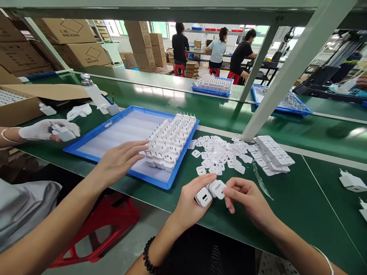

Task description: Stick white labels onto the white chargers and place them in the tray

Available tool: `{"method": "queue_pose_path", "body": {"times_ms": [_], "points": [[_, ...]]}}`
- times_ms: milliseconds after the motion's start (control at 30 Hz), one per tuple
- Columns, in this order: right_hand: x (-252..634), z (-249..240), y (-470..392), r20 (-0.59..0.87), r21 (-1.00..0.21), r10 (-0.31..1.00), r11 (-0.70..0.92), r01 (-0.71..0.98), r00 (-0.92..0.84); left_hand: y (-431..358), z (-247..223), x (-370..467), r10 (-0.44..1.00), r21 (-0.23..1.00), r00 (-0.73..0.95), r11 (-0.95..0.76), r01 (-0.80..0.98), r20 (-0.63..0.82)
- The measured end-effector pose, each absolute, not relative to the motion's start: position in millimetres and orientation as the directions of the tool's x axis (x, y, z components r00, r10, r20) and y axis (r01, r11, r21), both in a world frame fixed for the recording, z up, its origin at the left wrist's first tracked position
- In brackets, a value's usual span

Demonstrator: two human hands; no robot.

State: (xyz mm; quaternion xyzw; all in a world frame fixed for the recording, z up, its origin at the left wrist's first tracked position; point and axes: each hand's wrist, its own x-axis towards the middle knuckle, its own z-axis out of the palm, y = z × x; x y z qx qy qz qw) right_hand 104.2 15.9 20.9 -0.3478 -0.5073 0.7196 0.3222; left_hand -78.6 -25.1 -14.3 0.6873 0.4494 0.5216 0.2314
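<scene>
left hand [191, 199] and right hand [243, 195], both bare, at the near edge of the desk [292, 202]

- left hand: over the near edge; fingers bent in a closed hold, index finger reaching across the top toward the right hand.
- left forearm [162, 242]: slanting up and rightward from outside the near edge; black beaded bracelet [149, 256] worn.
- right hand: just inside the near edge; thumb and index finger brought together in a pinch, tips pointing left; another fingertip showing below.
- right forearm [286, 236]: slanting up and leftward across the near edge; thin pale bangle [323, 258] worn.
- spacing: hands near each other, fingertips facing.
</scene>
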Motion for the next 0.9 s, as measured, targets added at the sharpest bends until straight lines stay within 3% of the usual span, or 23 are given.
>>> {"method": "queue_pose_path", "body": {"times_ms": [500,900], "points": [[96.7,14.1,13.7,-0.239,-0.931,0.817,-0.346,-0.114,-0.524,-24.3,-16.7,-79.0,0.792,0.671,0.098,-0.570,0.474,0.603],[96.4,12.2,14.2,-0.234,-0.931,0.810,-0.346,-0.116,-0.538,-22.9,-16.7,-79.9,0.801,0.706,0.093,-0.570,0.420,0.591]]}}
